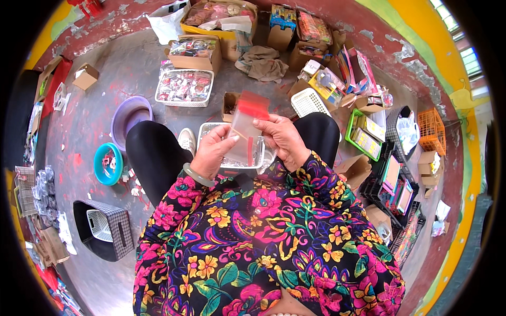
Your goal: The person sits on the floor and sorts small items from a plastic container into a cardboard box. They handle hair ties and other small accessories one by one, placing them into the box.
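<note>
In front of my body I hold a small clear plastic bag [242, 125] with a red upper part. My left hand [213, 151] pinches its left edge between thumb and fingers, and a pale bangle circles that wrist. On the other side, my right hand [284, 139] grips the bag near the red part, thumb on top. A narrow red strip shows lower down by the clear plastic. Below my hands is a white plastic basket [210, 126] with clear packaging in it, partly hidden by the bag and hands. A small open cardboard box [227, 105] stands just beyond.
A white basket [184, 102] of small packets stands ahead, near filled cardboard boxes [211, 60]. Left are a purple tub [117, 126], a turquoise basin [98, 167] and a checked bin [122, 231]. To the right are a green tray [352, 139], black crates [377, 197] and an orange crate [432, 131].
</note>
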Action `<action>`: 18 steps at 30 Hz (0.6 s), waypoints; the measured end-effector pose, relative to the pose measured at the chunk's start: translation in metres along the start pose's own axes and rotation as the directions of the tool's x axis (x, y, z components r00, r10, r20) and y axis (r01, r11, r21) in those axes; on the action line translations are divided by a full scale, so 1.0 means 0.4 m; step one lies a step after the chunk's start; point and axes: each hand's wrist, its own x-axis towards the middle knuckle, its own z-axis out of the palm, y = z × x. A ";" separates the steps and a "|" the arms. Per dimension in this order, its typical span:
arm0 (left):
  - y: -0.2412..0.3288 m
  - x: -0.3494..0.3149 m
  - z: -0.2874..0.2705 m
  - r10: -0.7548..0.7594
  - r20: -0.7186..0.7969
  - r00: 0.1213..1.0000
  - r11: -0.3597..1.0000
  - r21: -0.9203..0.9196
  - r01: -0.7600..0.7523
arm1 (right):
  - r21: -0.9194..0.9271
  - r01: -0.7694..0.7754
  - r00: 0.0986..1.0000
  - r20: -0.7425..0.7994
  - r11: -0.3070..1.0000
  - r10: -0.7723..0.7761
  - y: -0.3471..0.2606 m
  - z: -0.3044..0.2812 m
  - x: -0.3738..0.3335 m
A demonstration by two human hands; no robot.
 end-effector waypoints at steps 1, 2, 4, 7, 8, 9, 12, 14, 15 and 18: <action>0.006 0.000 0.006 0.012 -0.002 1.000 1.000 -0.003 -0.012 | 0.006 0.010 1.000 0.011 1.000 -0.010 -0.002 -0.001 -0.002; 0.011 0.002 0.011 0.024 -0.004 1.000 1.000 -0.007 -0.024 | 0.011 0.020 1.000 0.022 1.000 -0.021 -0.003 -0.001 -0.003; 0.014 0.010 0.012 0.044 -0.008 0.999 0.999 0.022 -0.044 | 0.018 0.038 0.999 0.014 0.999 -0.038 -0.008 0.013 -0.010; 0.001 0.024 0.002 0.070 -0.008 0.997 0.992 0.108 -0.069 | 0.008 0.051 0.998 -0.030 0.999 -0.051 -0.009 0.035 -0.021; -0.007 0.027 -0.006 0.081 -0.007 0.997 0.988 0.131 -0.080 | -0.003 0.049 0.998 -0.039 0.999 -0.049 -0.003 0.024 -0.019; -0.011 0.029 -0.010 0.093 -0.003 0.996 0.984 0.152 -0.091 | -0.015 0.048 0.998 -0.048 0.999 -0.048 -0.001 0.019 -0.018; -0.012 0.023 -0.010 0.109 0.033 0.993 0.979 0.169 -0.113 | 0.009 0.103 0.993 -0.060 0.995 -0.102 -0.006 0.026 -0.025; -0.014 0.018 -0.012 0.110 0.032 0.993 0.980 0.163 -0.113 | 0.041 0.122 0.989 -0.089 0.992 -0.118 -0.008 0.023 -0.023; -0.012 0.016 -0.010 0.109 0.035 0.993 0.981 0.159 -0.113 | 0.057 0.134 0.986 -0.107 0.989 -0.127 -0.012 0.019 -0.022; 0.013 -0.002 0.003 0.018 -0.036 0.999 0.975 0.221 -0.009 | 0.073 0.179 0.981 -0.090 0.981 -0.172 -0.014 -0.002 -0.012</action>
